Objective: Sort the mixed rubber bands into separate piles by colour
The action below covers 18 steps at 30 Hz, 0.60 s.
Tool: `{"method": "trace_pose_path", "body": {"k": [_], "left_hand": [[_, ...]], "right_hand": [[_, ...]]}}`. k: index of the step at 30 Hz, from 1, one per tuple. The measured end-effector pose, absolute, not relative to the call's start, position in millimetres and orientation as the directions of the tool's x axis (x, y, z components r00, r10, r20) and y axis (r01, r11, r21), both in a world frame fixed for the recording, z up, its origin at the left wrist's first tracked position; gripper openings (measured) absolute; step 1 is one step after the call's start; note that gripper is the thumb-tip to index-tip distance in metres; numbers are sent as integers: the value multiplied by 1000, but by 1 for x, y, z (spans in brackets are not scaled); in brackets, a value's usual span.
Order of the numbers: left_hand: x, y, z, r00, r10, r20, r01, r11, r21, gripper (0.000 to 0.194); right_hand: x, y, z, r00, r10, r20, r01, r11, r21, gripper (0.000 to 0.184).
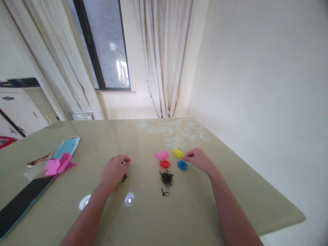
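Note:
Small piles of coloured rubber bands lie on the table: a pink pile (162,155), a yellow pile (177,153), a red pile (164,164), a blue pile (182,165) and a larger black pile (166,179). My right hand (198,159) is pinched beside the blue and yellow piles; whatever its fingertips hold is too small to make out. Further left, my left hand (114,171) is also closed in a pinch, its fingertip contents unclear. Black bands (124,178) and a bit of red show under that hand, partly hidden by it.
A few loose black bands (165,193) lie in front of the black pile. To the left are a phone (24,201), pink folded pieces (60,164), a blue face mask (67,147) and a narrow printed strip (38,160). A wall (269,102) borders the table's right side.

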<state>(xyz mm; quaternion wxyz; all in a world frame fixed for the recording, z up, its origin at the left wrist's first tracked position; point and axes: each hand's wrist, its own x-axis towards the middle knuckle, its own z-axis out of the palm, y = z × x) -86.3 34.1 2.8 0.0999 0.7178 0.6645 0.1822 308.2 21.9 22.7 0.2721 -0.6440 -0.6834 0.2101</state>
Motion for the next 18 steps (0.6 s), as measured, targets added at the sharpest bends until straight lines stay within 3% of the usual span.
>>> {"method": "trace_pose_path", "body": {"k": [6, 11, 18], "left_hand": [[-80, 31, 10, 39, 989, 140, 806, -114, 581, 29], [-56, 25, 12, 161, 976, 146, 421, -201, 885, 29], [-21, 4, 9, 371, 922, 106, 139, -168, 976, 34]], "right_hand": [[291, 21, 27, -16, 984, 178, 791, 121, -600, 22], [237, 13, 23, -122, 943, 310, 644, 312, -698, 28], [189, -5, 11, -224, 916, 333, 465, 401, -790, 31]]}}
